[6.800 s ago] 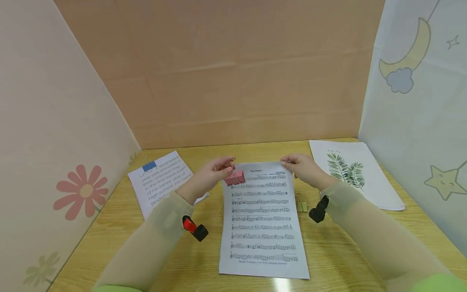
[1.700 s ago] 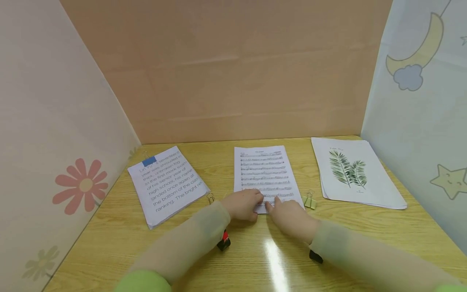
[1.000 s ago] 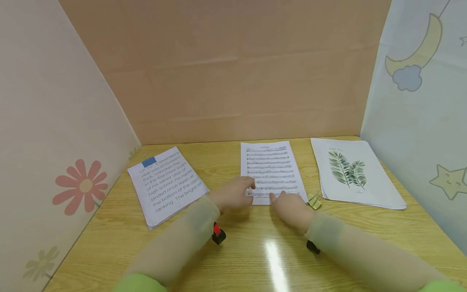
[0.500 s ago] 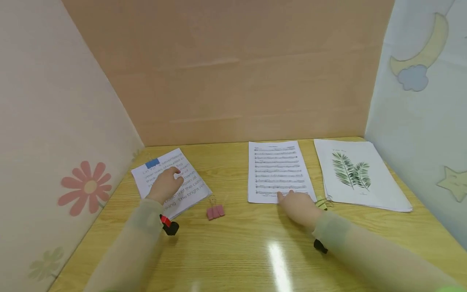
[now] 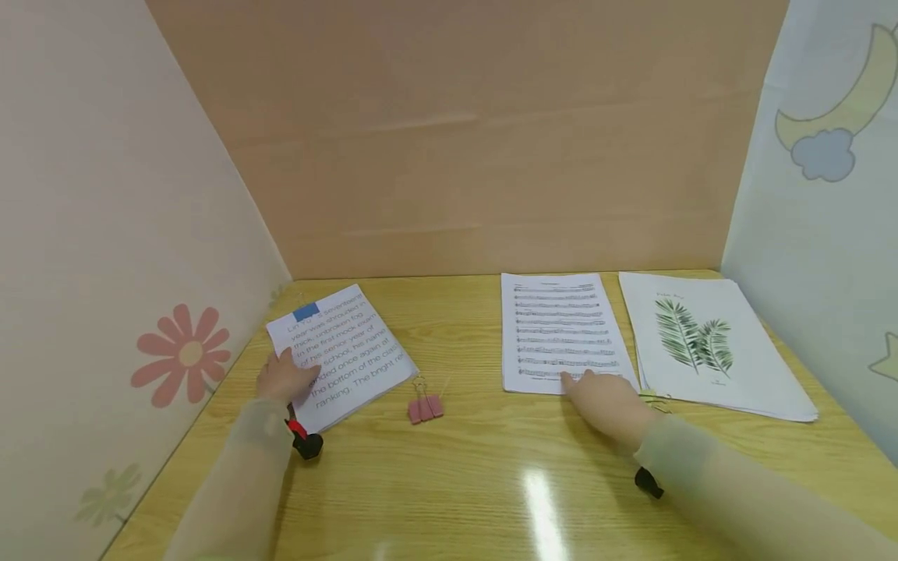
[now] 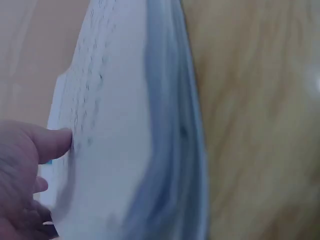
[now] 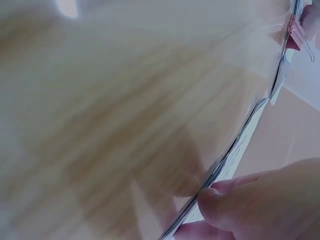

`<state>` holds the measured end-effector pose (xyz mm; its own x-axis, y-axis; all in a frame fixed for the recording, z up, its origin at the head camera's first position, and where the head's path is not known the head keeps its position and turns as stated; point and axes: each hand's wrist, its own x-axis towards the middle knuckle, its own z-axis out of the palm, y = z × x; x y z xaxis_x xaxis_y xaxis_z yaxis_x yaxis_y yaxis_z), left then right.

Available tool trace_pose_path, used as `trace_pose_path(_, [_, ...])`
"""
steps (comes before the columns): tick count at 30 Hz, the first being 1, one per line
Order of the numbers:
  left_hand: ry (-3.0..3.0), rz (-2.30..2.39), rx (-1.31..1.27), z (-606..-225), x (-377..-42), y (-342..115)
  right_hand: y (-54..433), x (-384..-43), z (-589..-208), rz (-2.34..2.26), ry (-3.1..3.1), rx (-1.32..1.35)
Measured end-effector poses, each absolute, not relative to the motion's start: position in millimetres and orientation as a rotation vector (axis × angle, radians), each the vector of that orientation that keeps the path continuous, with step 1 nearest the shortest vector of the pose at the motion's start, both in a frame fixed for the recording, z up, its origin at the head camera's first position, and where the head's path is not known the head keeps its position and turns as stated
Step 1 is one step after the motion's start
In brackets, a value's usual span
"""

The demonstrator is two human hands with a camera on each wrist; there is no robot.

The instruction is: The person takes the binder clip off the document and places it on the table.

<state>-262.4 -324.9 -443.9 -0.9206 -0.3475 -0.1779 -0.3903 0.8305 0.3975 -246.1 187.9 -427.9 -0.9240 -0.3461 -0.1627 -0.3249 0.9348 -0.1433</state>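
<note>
Your left hand (image 5: 286,379) is at the left edge of the text stack (image 5: 361,343), thumb on top; whether it grips cannot be told. Your right hand (image 5: 609,403), thumb and forefinger slightly apart, touches the near edge of the music stack (image 5: 561,330).

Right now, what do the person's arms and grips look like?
The left grip and right grip are bare hands. Pale sleeves reach the wrists. A small black device with a red part sits at the left wrist, a black one at the right.
</note>
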Motion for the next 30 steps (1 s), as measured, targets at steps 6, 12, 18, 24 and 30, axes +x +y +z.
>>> trace_pose_path(6, [2.857, 0.665, -0.518, -455.9, -265.2, -340.0, 192.3, -243.9, -428.4, 0.136, 2.942, -0.826])
trace_pose_path(12, [2.876, 0.561, -0.347, -458.7, -267.0, -331.8, 192.7, -243.5, -426.1, 0.155, 2.935, -0.824])
trace_pose_path(18, [2.903, 0.573, -0.227, -454.4, -264.1, -308.3, 192.1, -242.4, -424.9, 0.158, 2.941, -0.831])
trace_pose_path(24, [2.92, 0.529, -0.139, -453.0, -264.6, -283.4, 190.7, -241.1, -422.0, 0.167, 2.936, -0.838])
trace_pose_path(30, [2.917, 0.519, -0.072, -450.7, -260.5, -260.6, 189.3, -240.0, -419.3, 0.205, 2.94, -0.857])
